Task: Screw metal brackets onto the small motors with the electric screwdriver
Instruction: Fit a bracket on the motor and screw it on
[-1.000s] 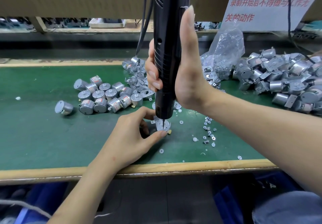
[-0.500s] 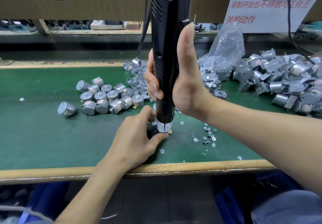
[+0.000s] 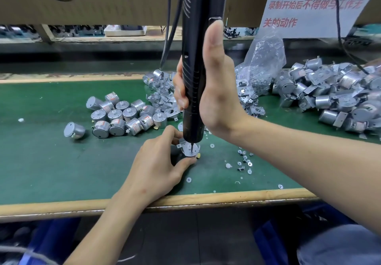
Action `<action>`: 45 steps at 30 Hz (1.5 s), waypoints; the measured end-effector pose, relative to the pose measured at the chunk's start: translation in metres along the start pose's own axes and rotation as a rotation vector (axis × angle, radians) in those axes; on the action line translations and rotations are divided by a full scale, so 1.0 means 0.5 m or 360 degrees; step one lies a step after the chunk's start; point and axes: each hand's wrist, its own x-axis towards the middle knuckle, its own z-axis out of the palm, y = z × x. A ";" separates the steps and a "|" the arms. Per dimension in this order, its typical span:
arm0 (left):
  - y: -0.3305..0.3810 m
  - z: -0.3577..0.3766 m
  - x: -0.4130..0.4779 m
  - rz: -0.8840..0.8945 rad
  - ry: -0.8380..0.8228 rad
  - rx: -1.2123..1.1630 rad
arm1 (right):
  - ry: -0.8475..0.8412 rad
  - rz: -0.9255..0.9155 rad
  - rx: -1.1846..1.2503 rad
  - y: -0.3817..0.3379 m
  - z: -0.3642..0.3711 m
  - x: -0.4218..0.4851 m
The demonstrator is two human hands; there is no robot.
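– Trim (image 3: 206,197) of pale wood runs nearest, on this side of the motor. What grips the motor?
– The left hand (image 3: 156,168), coming from the motor's left. Its thumb is on the near side and its forefinger curls round the far side. The motor (image 3: 185,153) stands upright on the green mat (image 3: 41,161), mostly hidden by those fingers.
– And the bracket?
– The bracket (image 3: 181,145) lies flat on top of the motor, one ear poking out to the left.
– The driver?
– The driver (image 3: 198,69) stands upright over the motor, with its bit (image 3: 192,148) down on the bracket. Any screw under the tip is too small to make out. The right hand (image 3: 216,91) is clenched round the black body, thumb straight up its side.
– Loose bits?
– The screws (image 3: 244,158) lie scattered just right of the motor. White washers (image 3: 188,180) lie around it, one nearer than the motor.
– Further out?
– Beyond and left of the motor is a cluster of bare motors (image 3: 121,116), with a lone motor (image 3: 74,130) apart, further left. Straight beyond the motor, partly behind the driver, is a heap of loose brackets (image 3: 162,98). Beyond and right is a clear bag (image 3: 261,65) of metal parts, then a pile (image 3: 334,98) of motors with brackets on.
– Farthest?
– A white sign (image 3: 309,7) with red characters, beyond and right of the motor. Black cables (image 3: 171,28) hang beyond the motor.
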 end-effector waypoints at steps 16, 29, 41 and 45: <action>0.005 0.000 -0.004 0.0039 -0.0005 -0.0058 | -0.0085 0.0443 -0.0028 -0.016 -0.107 -0.003; 0.014 -0.001 -0.001 0.0158 0.0006 -0.0037 | -0.0046 0.0484 -0.0063 -0.018 -0.139 -0.030; 0.012 0.000 0.002 0.0156 0.0019 -0.0025 | -0.0044 0.0456 -0.0058 -0.023 -0.141 -0.031; 0.010 0.001 0.002 0.0152 0.0015 -0.0029 | -0.0006 0.0409 -0.0057 -0.024 -0.136 -0.023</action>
